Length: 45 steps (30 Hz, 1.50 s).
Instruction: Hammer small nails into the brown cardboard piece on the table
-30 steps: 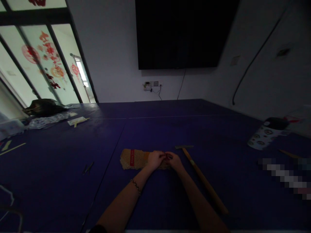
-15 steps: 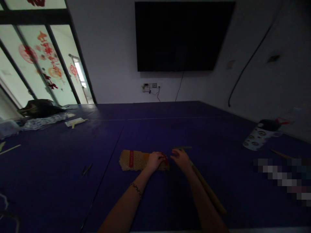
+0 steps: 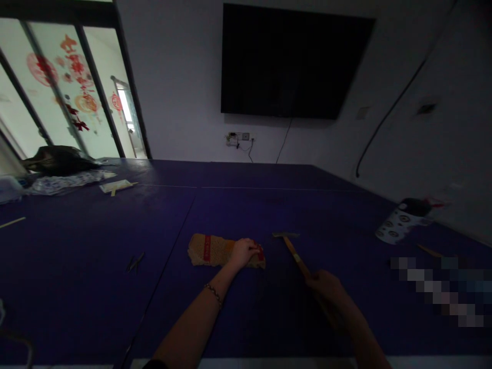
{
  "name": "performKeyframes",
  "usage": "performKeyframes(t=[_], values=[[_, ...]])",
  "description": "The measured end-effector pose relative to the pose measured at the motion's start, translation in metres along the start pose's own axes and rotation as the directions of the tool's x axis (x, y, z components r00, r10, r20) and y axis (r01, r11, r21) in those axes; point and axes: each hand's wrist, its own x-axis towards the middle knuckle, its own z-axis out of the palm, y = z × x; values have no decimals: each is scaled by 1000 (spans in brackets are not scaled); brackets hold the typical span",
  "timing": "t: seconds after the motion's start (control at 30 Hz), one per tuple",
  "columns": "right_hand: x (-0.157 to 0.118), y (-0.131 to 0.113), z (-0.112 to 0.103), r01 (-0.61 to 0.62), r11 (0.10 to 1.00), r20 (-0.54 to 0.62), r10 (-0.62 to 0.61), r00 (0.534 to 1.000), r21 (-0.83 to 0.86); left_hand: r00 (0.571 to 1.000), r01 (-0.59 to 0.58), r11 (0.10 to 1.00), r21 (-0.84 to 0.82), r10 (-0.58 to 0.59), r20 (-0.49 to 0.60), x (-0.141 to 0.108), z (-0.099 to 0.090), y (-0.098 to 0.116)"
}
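My left hand [image 3: 244, 252] lies over the right part of a tan, grainy-looking packet [image 3: 219, 249] with red bands, its fingers curled and pressed together on it. What the packet holds I cannot make out. To the right, my right hand [image 3: 326, 286] is closed round the wooden handle of a hammer [image 3: 292, 252]. The hammer's thin dark metal head points away from me, to the right of the packet and apart from it. The lower end of the handle is partly hidden by my right hand and shadow.
A purple-blue table [image 3: 238, 205] spreads under everything. Dark scissors-like pieces [image 3: 135, 262] lie to the left. A white patterned cylinder [image 3: 400, 223] leans at the right. A white tray [image 3: 116, 186], plastic wrapping [image 3: 69, 182] and a black bag [image 3: 57, 160] are at the far left.
My right hand has moved back and right from beside the hammer's head and has closed on its handle. My left hand stays on the packet.
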Motion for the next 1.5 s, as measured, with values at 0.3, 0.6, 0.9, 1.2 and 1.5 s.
performKeyframes(t=[0.3, 0.6, 0.9, 1.2, 1.5], values=[[-15, -50, -18, -317, 569, 392, -11, 920, 759, 1000, 10, 1000, -17, -10, -7, 1, -2, 2], [-107, -66, 14, -276, 556, 387, -91, 917, 784, 998, 48, 998, -29, -49, -29, 2, 2, 2], [-116, -90, 33, -242, 660, 337, -18, 941, 711, 999, 42, 998, -54, -43, -27, -1, 0, 5], [-113, -85, 45, -190, 702, 276, -10, 961, 686, 998, 58, 998, -39, -59, -30, -1, -1, 8], [-112, -81, 48, -151, 735, 233, -10, 972, 662, 998, 54, 998, -36, -54, -13, 0, 0, 7]])
